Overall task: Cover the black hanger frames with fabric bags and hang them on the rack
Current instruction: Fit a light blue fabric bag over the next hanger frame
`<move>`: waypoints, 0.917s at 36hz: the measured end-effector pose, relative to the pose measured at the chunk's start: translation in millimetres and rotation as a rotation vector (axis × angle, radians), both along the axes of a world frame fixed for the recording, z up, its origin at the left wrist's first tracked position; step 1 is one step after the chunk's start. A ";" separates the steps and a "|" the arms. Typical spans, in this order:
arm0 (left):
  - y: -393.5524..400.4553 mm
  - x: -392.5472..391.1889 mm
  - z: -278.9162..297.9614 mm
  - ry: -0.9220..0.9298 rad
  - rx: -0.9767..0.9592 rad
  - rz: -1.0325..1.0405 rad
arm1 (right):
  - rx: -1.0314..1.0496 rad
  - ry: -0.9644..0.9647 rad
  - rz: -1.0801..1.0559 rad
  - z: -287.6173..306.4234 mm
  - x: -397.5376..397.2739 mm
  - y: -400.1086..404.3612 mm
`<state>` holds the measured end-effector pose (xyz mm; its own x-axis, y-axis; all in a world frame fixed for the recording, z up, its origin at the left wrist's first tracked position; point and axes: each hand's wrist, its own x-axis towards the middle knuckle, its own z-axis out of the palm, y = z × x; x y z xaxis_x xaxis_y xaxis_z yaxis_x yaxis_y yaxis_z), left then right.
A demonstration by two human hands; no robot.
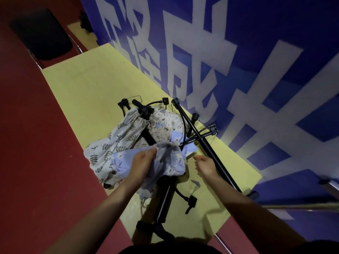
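Fabric bag (170,162) in left hand (142,163)

We have a single view, from a camera worn on the head, looking steeply down and forward onto the yellow mat (77,92) from close above it. Both forearms reach into the picture from the bottom edge, and the blue banner (256,52) rises just beyond the mat.

bare yellow mat (77,92) left of my pile; black frames (205,143) and blue wall (256,88) crowd my right.
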<state>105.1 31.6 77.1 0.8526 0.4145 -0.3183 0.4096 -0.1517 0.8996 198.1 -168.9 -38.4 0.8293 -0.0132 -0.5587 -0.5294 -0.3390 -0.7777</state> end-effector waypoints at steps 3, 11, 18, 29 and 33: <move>-2.1 -3.1 5.6 -0.074 -0.041 0.058 | 0.113 -0.205 -0.031 46.7 -8.5 12.8; 1.3 -16.2 23.7 -0.247 -0.104 0.119 | 0.343 -0.438 0.346 116.4 -56.4 64.4; 15.3 -40.9 24.0 -0.267 -0.088 0.102 | 0.191 -0.414 0.573 92.6 -72.5 87.3; 23.6 -73.0 18.5 -0.275 -0.243 0.124 | 0.005 -0.277 0.634 69.8 -83.2 89.0; 21.3 -80.3 15.3 -0.293 -0.270 0.193 | 0.024 -0.299 0.624 75.1 -84.6 85.5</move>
<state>24.8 52.9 92.5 0.8381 0.5101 -0.1932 0.1290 0.1587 0.9789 113.6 -83.4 36.7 0.7961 0.5258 -0.2995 -0.0028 -0.4916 -0.8708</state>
